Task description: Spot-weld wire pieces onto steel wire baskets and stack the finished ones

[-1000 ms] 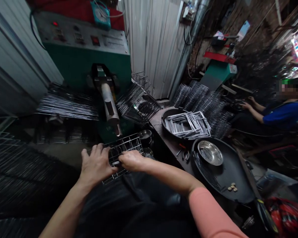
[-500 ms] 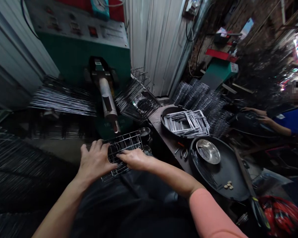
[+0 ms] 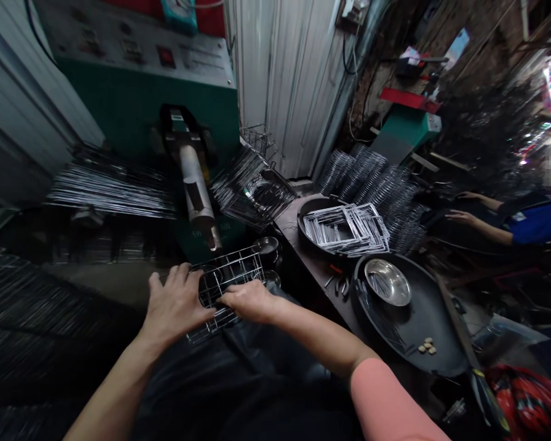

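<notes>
A wire basket (image 3: 239, 267) of thin metal rods lies between my hands, just below the tip of the machine's metal arm (image 3: 197, 190). My left hand (image 3: 175, 300) grips the basket's left side, thumb reaching toward the lower edge and fingers over the top. My right hand (image 3: 250, 300) is closed at the basket's middle, its fingers pinched at the wires; whether a small part is between them is too small to tell. Behind the basket stands the green machine (image 3: 142, 104).
Wire stacks (image 3: 114, 190) lie left of the machine arm and wire frames (image 3: 252, 190) right of it. A black pan holds square wire frames (image 3: 349, 226); another black tray (image 3: 431, 324) holds a steel bowl (image 3: 388, 282). Another person's blue sleeve (image 3: 539, 223) shows far right.
The view has shifted slightly. My hands and the basket stay nearly in place below the machine arm. The other person's hands at the far right have moved apart.
</notes>
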Demonstrator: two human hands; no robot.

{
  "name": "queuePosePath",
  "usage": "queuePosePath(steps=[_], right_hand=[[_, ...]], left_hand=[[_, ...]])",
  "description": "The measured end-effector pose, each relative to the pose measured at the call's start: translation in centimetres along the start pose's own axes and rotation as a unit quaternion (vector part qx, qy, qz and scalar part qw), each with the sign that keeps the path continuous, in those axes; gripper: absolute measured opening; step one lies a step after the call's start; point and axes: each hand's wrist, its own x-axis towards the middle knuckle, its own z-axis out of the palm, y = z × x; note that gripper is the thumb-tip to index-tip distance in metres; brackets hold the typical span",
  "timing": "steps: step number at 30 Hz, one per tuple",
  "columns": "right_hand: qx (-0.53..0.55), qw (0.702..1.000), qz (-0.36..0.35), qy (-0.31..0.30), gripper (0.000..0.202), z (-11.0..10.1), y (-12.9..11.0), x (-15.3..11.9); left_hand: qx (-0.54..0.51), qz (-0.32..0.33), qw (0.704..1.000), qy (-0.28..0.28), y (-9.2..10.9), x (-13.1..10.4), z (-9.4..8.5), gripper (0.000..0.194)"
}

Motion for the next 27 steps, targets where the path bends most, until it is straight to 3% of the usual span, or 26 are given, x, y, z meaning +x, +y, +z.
queuePosePath(steps=[13,18,20,24,27], right_hand=[[-0.039,0.999,-0.007,0.000,0.032,0.1,0.5,0.4],[0.020,1.000,0.017,0.014,0.028,0.1,0.3,0.3],[0.082,0.995,0.037,0.047,0.028,0.1,0.5,-0.1],[0.274,0.946,0.089,0.146,0.021,0.7,2.2,-3.5],[0.396,0.890,0.183,0.133,0.019,2.6,4.1,-8.2]], left_hand=[[-0.029,0.009,0.999,0.033,-1.0,0.9,0.6,0.063],[-0.019,0.016,0.999,0.024,-0.5,0.8,0.4,0.063],[-0.014,0.016,0.999,0.026,-0.4,0.6,0.3,0.062],[-0.001,0.010,1.000,0.028,-0.9,0.2,0.3,0.067],[0.011,0.000,1.000,0.020,-1.5,-0.1,0.2,0.072]])
